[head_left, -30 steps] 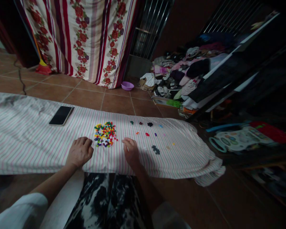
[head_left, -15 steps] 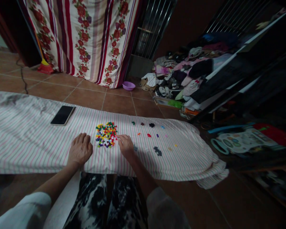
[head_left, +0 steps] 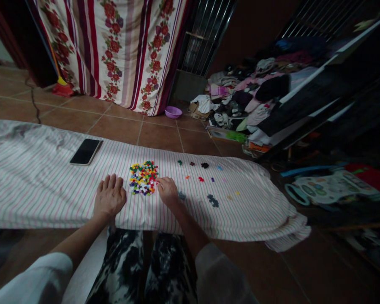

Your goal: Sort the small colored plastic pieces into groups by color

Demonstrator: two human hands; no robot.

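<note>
A mixed pile of small colourful pieces (head_left: 144,178) lies on the striped cloth (head_left: 50,181). My left hand (head_left: 110,196) rests palm down on the cloth to the left of the pile, its fingers stretched out and holding nothing. At the pile's right edge, my right hand (head_left: 168,191) has its thumb and fingertips pinched together; whatever is between them is too small to make out. Right of that hand are little groups sorted by colour, among them black pieces (head_left: 204,165), red pieces (head_left: 201,179) and dark grey pieces (head_left: 213,200).
A phone (head_left: 86,151) lies on the cloth at the left. Beyond the covered surface, a purple basin (head_left: 173,112) and a heap of clothes (head_left: 240,93) are on the tiled floor. A floral curtain (head_left: 120,55) hangs behind.
The view has shifted slightly, moving the scene a little to the right. My left hand's fingers are straighter and more spread. My right hand stays at the pile's right edge.
</note>
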